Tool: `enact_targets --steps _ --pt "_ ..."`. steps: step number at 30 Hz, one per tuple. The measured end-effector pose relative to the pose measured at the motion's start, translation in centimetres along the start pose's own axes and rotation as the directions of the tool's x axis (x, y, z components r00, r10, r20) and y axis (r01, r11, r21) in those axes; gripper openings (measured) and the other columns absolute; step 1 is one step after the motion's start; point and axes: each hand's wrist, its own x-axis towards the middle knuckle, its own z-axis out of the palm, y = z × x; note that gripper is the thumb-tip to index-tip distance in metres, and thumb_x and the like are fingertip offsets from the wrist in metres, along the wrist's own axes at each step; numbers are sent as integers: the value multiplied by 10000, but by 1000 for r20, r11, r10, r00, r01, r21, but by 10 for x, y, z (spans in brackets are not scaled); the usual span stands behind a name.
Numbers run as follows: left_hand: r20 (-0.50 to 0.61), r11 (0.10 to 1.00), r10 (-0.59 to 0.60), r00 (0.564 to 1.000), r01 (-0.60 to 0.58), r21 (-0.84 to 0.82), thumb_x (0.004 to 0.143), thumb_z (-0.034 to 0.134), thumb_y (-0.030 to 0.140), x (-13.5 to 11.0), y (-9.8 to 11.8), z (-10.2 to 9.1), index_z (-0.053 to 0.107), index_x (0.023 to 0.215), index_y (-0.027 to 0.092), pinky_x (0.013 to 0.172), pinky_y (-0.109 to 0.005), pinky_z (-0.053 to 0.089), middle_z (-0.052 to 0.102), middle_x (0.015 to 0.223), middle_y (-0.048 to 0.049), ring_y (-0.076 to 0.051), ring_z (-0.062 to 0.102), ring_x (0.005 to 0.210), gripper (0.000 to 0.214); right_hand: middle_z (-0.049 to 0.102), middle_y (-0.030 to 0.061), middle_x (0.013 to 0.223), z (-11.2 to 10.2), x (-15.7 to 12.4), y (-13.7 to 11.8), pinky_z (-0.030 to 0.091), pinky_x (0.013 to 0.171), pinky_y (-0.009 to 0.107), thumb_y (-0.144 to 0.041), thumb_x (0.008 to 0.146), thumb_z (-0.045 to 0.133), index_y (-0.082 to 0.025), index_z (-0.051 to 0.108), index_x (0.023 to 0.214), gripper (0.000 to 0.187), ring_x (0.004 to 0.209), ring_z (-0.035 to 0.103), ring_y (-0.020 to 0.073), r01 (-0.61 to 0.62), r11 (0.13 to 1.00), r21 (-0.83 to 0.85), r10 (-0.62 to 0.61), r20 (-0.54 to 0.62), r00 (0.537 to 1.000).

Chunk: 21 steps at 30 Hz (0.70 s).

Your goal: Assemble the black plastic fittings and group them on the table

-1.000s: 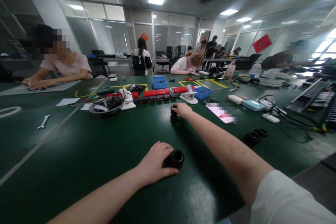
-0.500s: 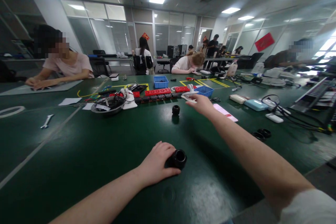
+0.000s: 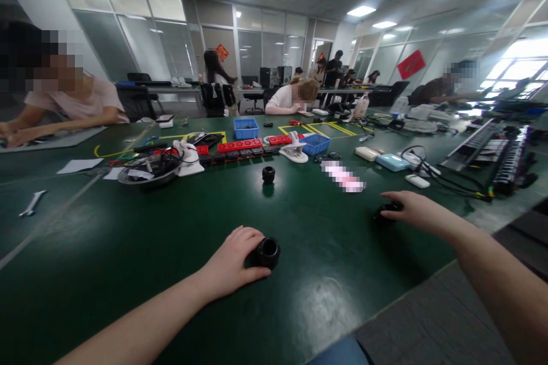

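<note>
My left hand (image 3: 237, 256) is wrapped round a short black hollow cylinder (image 3: 269, 250), whose round opening faces up toward me. It stands on the green table, fingers behind it and thumb at its near side. To the right, my right hand (image 3: 406, 206) reaches down over black ring-shaped parts (image 3: 381, 214), thumb and forefinger on either side of one; the hand partly hides them. A smaller black ribbed cylinder (image 3: 268, 174) stands by itself farther back. Behind it is a white clamp-like stand (image 3: 294, 149), which neither hand touches.
Along the back stand red power strips (image 3: 240, 146), blue bins (image 3: 246, 128) and a metal bowl of cables (image 3: 148, 174). A wrench (image 3: 32, 203) lies at left. A pink phone-like item (image 3: 343, 175), pale cases (image 3: 393, 162) and cables lie at right. Other people sit across the table.
My right hand has left the white stand and moved right and nearer, onto the black rings. The left hand keeps its hold. The view has turned right.
</note>
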Motion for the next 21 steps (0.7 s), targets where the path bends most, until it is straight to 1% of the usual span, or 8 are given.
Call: enact_targets --steps 2,4,6,8,12,14,17,21 --pt "0 1000 -5 1000 5 3 745 625 435 0 1 0 555 1050 227 954 -447 339 553 1087 -49 -248 481 1031 376 665 84 1018 6 -2 2 491 790 342 -322 666 637 -229 667 994 343 901 626 258 1 1000 7 -2 79 997" --pt "-1 1000 -9 1000 9 8 748 623 436 0 2 0 550 1059 227 968 -450 323 552 1093 -45 -246 480 1037 382 657 101 1034 7 -3 -1 478 811 354 -323 707 590 -194 651 1029 352 921 618 261 7 1000 6 -7 127 992" --pt "-4 1000 -6 1000 6 17 747 626 433 1 2 0 552 1055 223 973 -446 317 554 1087 -42 -242 484 1029 380 641 116 1066 5 -5 -11 464 827 353 -330 735 560 -165 632 1066 376 949 605 259 35 999 10 -36 155 987" --pt "-4 1000 2 1000 -2 24 743 630 431 1 1 0 556 1043 215 966 -438 324 555 1076 -45 -240 487 1018 377 630 107 1092 4 -6 -28 451 843 336 -335 755 546 -166 615 1093 385 977 592 246 94 995 21 -96 177 979" --pt "-12 1000 11 1000 -10 29 736 639 431 1 -1 1 546 1053 206 967 -445 316 550 1080 -58 -244 487 1021 400 622 74 1108 5 -5 -85 428 857 281 -348 784 542 -198 583 1142 390 1002 574 210 269 961 57 -275 195 941" --pt "-15 999 12 1000 -11 31 736 635 441 0 -2 2 537 1069 204 982 -458 294 547 1092 -63 -248 485 1030 420 627 93 1077 8 -1 -119 435 826 272 -337 795 541 -178 583 1141 383 965 585 213 339 939 63 -345 186 920" --pt "-20 999 10 1000 -9 35 731 635 452 -1 -3 3 536 1075 202 991 -463 279 545 1100 -67 -252 484 1038 437 630 98 1037 12 7 -174 431 807 260 -356 794 559 -181 609 1097 354 948 584 218 437 896 73 -443 161 882" --pt "-35 999 21 999 -19 51 716 651 451 -2 -3 2 557 1042 201 986 -455 285 557 1061 -62 -251 496 1010 422 634 100 994 19 16 -243 430 803 263 -377 794 571 -177 632 1015 304 942 582 221 528 846 73 -532 144 834"
